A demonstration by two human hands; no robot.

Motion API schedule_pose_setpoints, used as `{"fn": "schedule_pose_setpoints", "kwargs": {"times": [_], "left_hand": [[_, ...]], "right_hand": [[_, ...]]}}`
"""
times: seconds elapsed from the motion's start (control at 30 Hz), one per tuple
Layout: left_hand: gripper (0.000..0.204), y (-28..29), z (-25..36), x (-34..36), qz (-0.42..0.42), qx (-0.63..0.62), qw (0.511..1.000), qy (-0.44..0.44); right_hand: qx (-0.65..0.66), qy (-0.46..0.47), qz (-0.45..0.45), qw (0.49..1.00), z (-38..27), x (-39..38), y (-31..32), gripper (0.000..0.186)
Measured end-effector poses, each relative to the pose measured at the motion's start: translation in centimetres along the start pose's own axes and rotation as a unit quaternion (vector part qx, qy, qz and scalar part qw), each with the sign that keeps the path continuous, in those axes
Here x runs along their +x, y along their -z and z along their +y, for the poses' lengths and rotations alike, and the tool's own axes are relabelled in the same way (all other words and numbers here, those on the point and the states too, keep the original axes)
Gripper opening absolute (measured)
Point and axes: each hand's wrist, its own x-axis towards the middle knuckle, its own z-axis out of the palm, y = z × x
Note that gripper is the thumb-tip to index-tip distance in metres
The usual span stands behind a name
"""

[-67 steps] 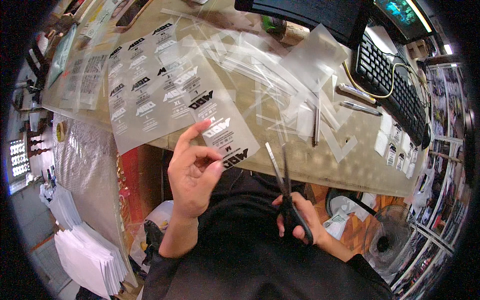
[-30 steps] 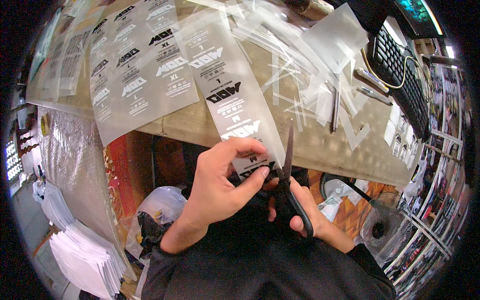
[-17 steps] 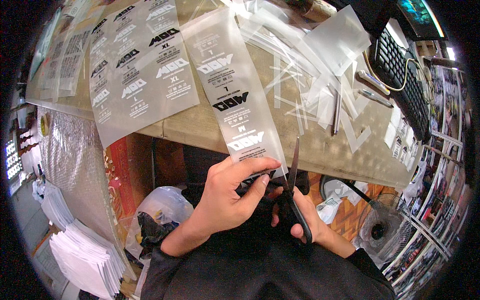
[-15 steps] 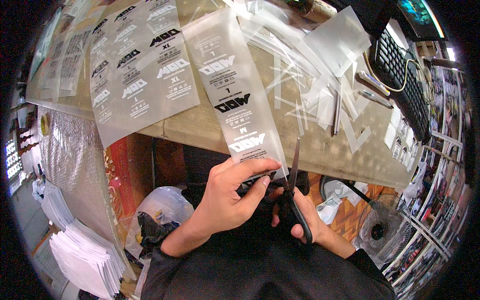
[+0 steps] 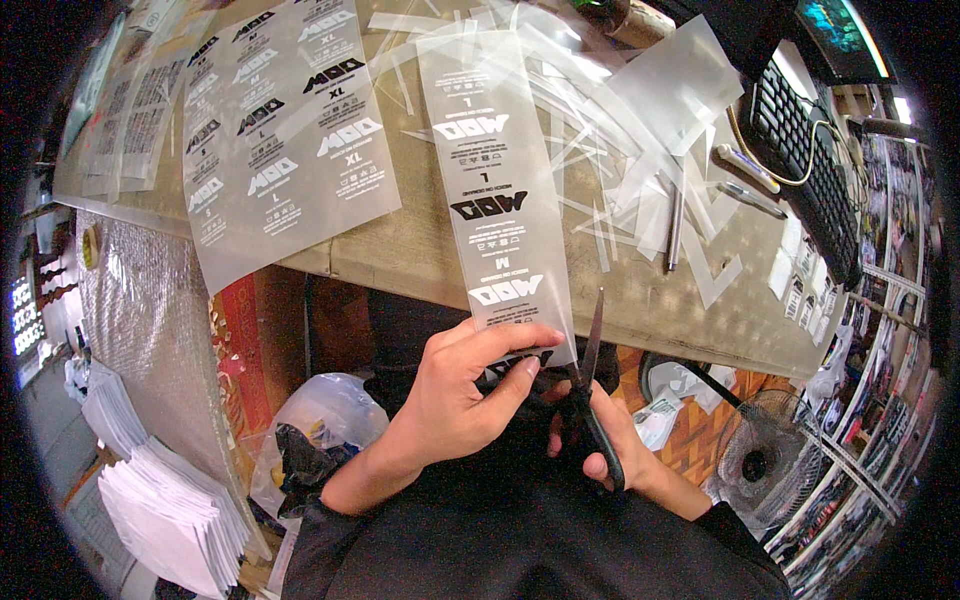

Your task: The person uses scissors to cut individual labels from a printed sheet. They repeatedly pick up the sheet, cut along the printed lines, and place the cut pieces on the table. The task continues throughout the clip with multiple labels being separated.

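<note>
My left hand [image 5: 465, 400] pinches the lower end of a translucent printed strip [image 5: 495, 160], whose upper end lies over the desk with black and white prints along it. Black-handled scissors [image 5: 602, 440] are in my right hand [image 5: 630, 450], their blades parted at the strip's lower right edge; the tips point away from me. A larger translucent printed sheet [image 5: 280, 200] lies left of the strip. Thin clear offcuts and a plain translucent piece [image 5: 670, 80] are spread to its right.
The desk [image 5: 420, 260] holds pens [image 5: 750, 198], small white labels [image 5: 800, 280], a keyboard [image 5: 805, 160] and a screen [image 5: 840, 40]. Below are a mesh fan [image 5: 760, 460] and a plastic bag [image 5: 330, 420]. Paper stacks [image 5: 170, 520] sit lower left; crowded shelves [image 5: 880, 350] line the right.
Since the first frame, the scissors have come to the strip's edge and my left hand has dropped lower with it. In the last half second, the strip's upper end has swung right.
</note>
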Motion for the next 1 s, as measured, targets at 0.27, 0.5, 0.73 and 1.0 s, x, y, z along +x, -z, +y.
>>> {"fn": "schedule_pose_setpoints", "kwargs": {"times": [0.27, 0.5, 0.73, 1.0], "left_hand": [[0.025, -0.8, -0.5, -0.4, 0.049, -0.064, 0.996, 0.025], [0.023, -0.3, -0.9, -0.7, 0.037, -0.020, 0.998, 0.046], [0.021, -0.5, -0.5, 0.6, 0.072, -0.063, 0.995, 0.005], [0.023, -0.4, -0.2, 0.6, 0.068, -0.059, 0.996, 0.014]], "right_hand": [[-0.024, 0.052, -0.005, 0.998, 0.6, -0.1, -0.2, 0.086], [-0.012, 0.055, -0.005, 0.998, 1.1, -0.4, -0.5, 0.088], [0.045, 0.059, -0.001, 0.997, 1.0, -0.3, -1.2, 0.086], [0.002, 0.062, 0.005, 0.998, 0.3, 0.9, -1.0, 0.086]]}}
